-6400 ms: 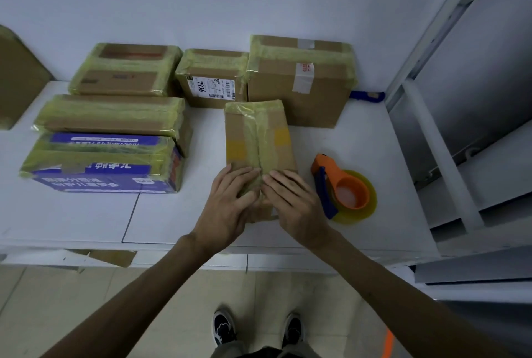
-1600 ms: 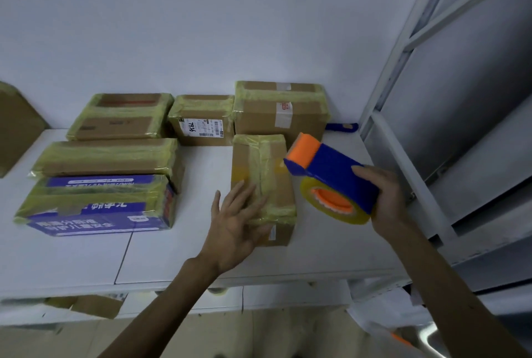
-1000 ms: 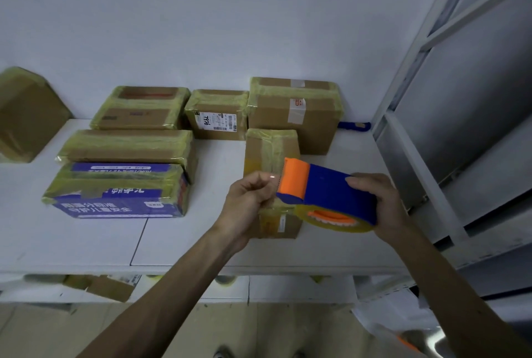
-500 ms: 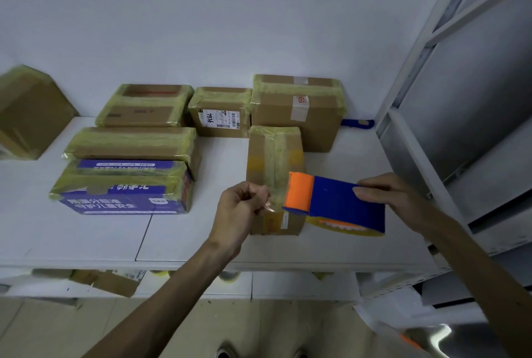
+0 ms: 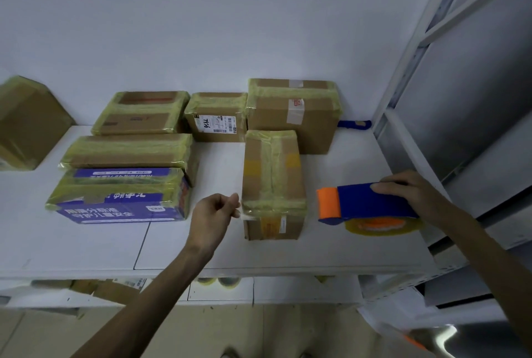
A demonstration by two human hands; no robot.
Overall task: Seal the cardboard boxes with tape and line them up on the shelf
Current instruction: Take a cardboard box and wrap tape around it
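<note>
Pinching tape end (image 5: 244,214) w/ L fingers (image 5: 230,202), box (image 5: 272,179) just right; R fingers (image 5: 385,186) grip dispenser (image 5: 371,204). Other boxes (image 5: 290,118) taped; this one looks pending.

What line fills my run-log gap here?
left hand: pinches clear tape end | right hand: grips blue-and-orange tape dispenser | small brown cardboard box: between hands

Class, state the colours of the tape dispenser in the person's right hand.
The tape dispenser is blue with an orange front end; head view.
</note>
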